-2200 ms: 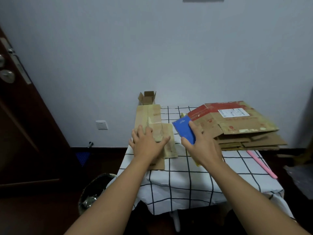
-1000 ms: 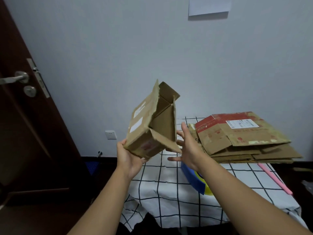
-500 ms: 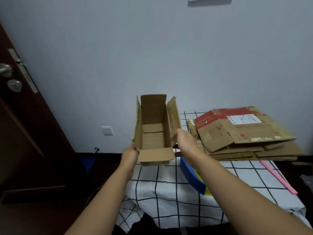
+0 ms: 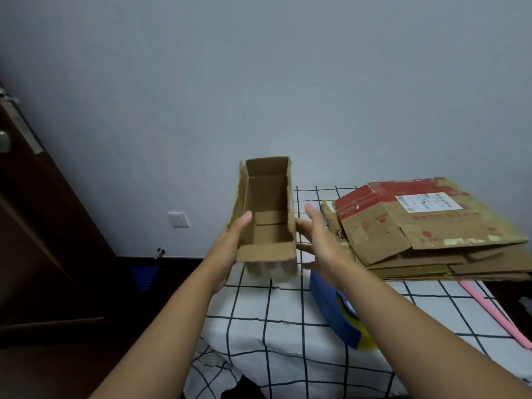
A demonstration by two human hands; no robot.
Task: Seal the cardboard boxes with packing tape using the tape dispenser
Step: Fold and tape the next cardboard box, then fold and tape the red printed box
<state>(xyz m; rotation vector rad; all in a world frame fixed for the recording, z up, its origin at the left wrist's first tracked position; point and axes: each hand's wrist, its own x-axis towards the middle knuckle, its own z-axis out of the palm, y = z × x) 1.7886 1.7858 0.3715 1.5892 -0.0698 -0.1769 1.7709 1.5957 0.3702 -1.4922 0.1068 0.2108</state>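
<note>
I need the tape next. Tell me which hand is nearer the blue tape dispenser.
Right. The right hand hovers just above the blue tape dispenser; the left hand grips the open box, farther left.

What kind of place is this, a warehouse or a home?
Probably a room in a home, not a warehouse: a small table under a checked cloth, a wooden door, a wall socket, and only a small stack of flattened cartons.

An open cardboard box (image 4: 266, 220) stood on the bench (image 4: 288, 335), flaps up. The left hand (image 4: 230, 249) held its left wall. The right hand (image 4: 319, 243) was spread open just beside its right wall. A blue tape dispenser (image 4: 334, 312) lay under the right arm, near flat cardboard boxes (image 4: 431, 234).
</note>
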